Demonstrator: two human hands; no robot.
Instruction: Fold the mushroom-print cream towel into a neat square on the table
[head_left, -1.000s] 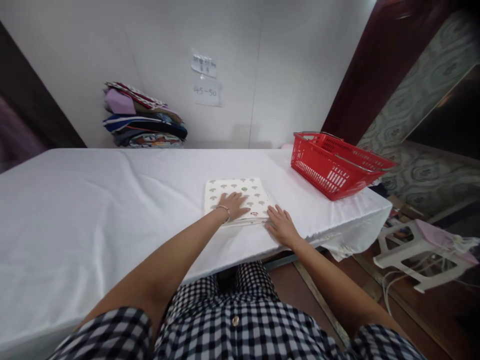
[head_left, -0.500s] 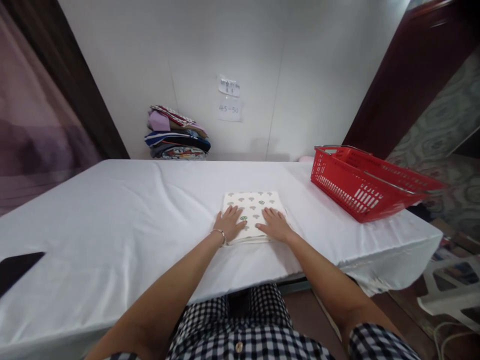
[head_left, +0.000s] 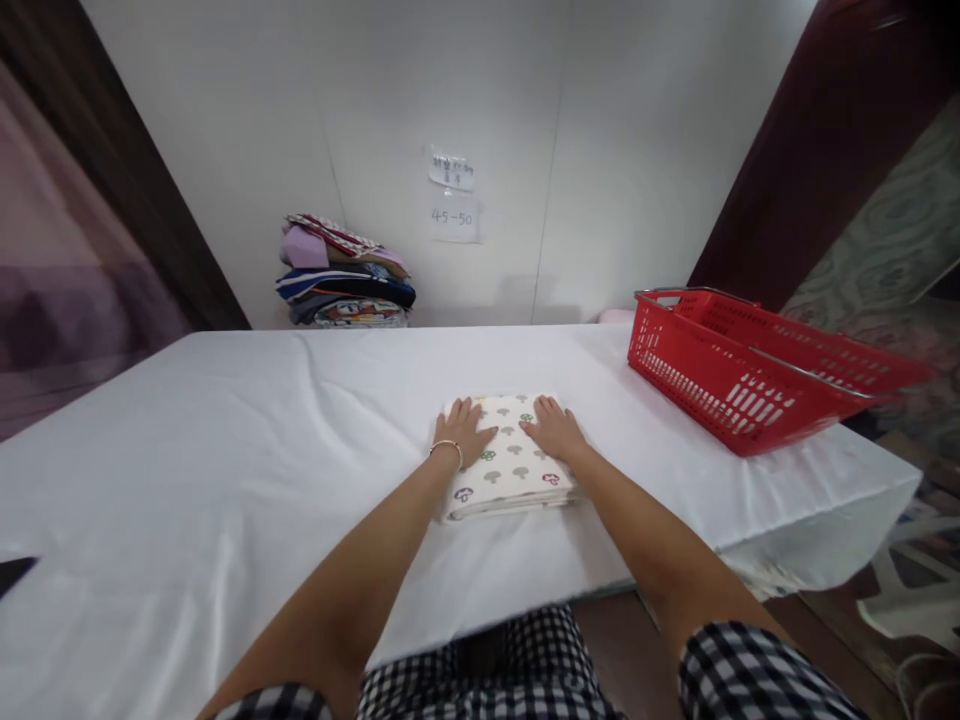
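A folded white cloth point(head_left: 517, 455) printed with small grey, green and red mushrooms lies on the white-covered table point(head_left: 225, 450) in front of me. My left hand point(head_left: 461, 432) rests flat on its left side, fingers spread and pointing away from me; a thin bracelet circles that wrist. On the right side of the cloth lies my right hand point(head_left: 553, 430), also flat with its fingers stretched out. Neither hand grips the cloth. Its layered near edge shows toward me.
A red plastic basket point(head_left: 720, 370) with metal handles stands at the table's right end. Against the wall at the back left is a stack of folded clothes point(head_left: 345, 275). Paper labels point(head_left: 455, 217) hang on the wall. A dark flat object point(head_left: 13, 574) lies at the left edge.
Both hands have slid away from me over the cloth, toward its far edge, and more of its near part shows. The view has shifted slightly.
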